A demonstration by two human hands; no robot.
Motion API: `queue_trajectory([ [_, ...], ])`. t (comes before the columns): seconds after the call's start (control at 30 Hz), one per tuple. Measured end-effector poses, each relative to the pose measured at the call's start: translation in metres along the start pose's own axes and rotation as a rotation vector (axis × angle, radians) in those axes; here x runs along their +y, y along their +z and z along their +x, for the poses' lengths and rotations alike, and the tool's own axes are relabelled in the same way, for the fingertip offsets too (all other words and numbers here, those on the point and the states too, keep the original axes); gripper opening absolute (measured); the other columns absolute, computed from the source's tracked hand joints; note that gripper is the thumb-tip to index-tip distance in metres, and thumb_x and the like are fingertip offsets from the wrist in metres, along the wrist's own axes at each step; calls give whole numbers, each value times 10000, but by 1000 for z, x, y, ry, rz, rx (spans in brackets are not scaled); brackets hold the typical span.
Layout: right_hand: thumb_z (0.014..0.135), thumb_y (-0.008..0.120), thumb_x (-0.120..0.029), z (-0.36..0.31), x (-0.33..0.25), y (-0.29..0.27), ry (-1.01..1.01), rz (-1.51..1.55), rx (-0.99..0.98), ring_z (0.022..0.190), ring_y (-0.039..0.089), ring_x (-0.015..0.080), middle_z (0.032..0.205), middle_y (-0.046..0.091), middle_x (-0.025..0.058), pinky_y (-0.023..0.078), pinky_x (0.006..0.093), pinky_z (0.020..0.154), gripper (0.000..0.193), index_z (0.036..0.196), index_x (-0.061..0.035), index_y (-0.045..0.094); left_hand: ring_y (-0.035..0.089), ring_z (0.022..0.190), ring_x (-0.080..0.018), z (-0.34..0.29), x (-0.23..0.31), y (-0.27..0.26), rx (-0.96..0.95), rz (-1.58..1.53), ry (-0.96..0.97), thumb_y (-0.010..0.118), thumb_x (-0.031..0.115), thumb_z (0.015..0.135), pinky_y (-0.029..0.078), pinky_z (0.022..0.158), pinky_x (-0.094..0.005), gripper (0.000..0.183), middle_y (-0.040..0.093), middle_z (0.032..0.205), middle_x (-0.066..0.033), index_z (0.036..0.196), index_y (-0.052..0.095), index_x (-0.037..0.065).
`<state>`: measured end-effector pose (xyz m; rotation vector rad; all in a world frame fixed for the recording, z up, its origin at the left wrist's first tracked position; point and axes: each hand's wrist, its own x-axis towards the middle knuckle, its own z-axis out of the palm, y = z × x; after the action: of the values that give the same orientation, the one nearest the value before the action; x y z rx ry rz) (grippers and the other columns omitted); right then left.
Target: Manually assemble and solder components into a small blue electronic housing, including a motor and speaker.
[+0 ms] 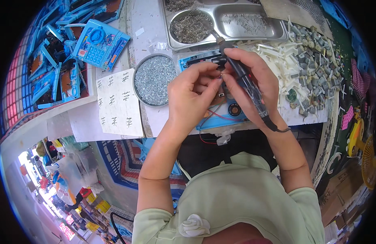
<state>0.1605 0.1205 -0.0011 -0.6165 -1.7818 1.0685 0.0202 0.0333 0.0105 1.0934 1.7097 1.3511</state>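
Over a blue plastic toy housing (215, 123), my left hand (195, 87) is closed, its thumb and forefinger pinched on something too small to make out. My right hand (259, 77) grips a black corded electric screwdriver (250, 87), its metal shaft slanting up and left toward the screw tray. The right fingertips meet the left ones above the housing. Inside the housing show a round black speaker (234, 109), thin red and black wires, and a brown board, partly hidden by my hands.
A round tin (154, 80) of small silvery screws stands at left, beside paper with handwriting (119, 105). A metal tray (253, 24) holds more small metal parts. White plastic pieces (273, 69) and small grey motors (314, 73) pile at right; blue toy housings (100, 44) heap at far left.
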Motion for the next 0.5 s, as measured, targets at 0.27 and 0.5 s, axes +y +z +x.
queue_trajectory([
  [0.27,765,677,129,-5,2,-2,20,24,-52,844,683,240,1001,668,113,549,320,745,558,1280,-80,636,695,767,-133,-5,-7,-13,71,400,310,776,-26,829,542,649,-257,218,719,932,-81,1042,751,17],
  [0.5,774,701,121,-10,-5,-12,18,-12,-6,862,689,230,1014,667,107,551,312,763,542,1280,-61,632,699,760,-261,11,-11,9,65,395,538,777,15,815,562,652,-353,199,700,877,-98,1010,752,46],
])
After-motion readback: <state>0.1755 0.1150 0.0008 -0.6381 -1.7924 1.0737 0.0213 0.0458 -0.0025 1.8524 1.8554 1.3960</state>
